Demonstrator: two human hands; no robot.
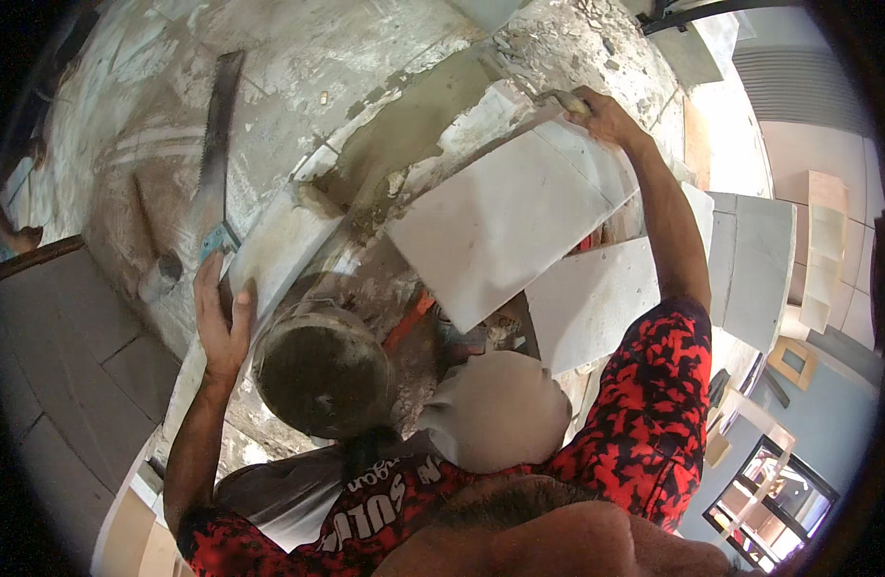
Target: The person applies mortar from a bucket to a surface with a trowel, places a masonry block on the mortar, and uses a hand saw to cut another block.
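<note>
When handling the pale masonry block (293, 240) at left, expect likely heavy, stiff, brittle-edged behaviour; grasp both long sides. Note left hand (226, 327) with fingers parted against it; far-right right hand (604, 117) with fingers closed around an apparent trowel handle (579, 106).

White slab (510, 216), 1 o'clock: matt, smooth. Saw blade (217, 144), 10 o'clock: dull metal. Sleeve (649, 404), 4 o'clock: cloth.

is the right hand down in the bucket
No, the right hand grips a tool by the far end of a large white block, well away from the bucket.
</note>
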